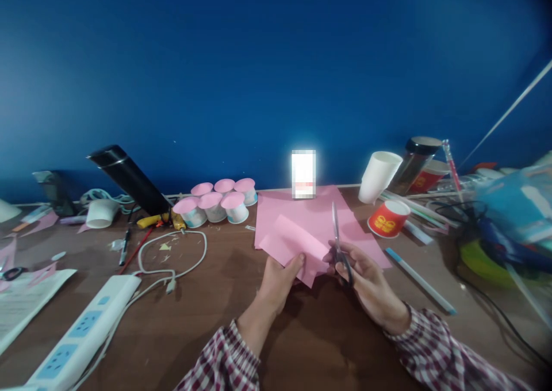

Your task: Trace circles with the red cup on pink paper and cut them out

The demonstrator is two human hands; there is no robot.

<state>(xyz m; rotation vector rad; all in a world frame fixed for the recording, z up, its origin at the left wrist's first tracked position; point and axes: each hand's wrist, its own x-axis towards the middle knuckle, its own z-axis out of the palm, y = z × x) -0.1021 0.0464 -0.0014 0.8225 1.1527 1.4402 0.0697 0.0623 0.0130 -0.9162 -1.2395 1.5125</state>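
Left hand: your left hand point(279, 279) pinches the near edge of a folded pink paper piece point(297, 247), thumb on top, grip closed on it.
Right hand: your right hand point(366, 279) has its fingers through the handles of the scissors point(338, 244), grip closed on them; blades point up and away from you, just right of the folded piece. Whether the blades are parted, you cannot tell.
Paper: the folded piece sits between your two grips, held over a larger pink sheet point(321, 213) lying flat on the worktop point(207, 310) just beyond them.
Right of the right grip: a red paper cup point(388, 218) upright, a white cup point(378, 175) tilted behind it, a blue-tipped pen point(420, 280) lying near your wrist.
Left of the left grip: a cluster of pink-topped small cups point(219, 201), a white cable point(172, 259), a white power strip point(81, 328) well apart.
Beyond the grips: a bright phone screen point(303, 173) stands at the sheet's far edge.
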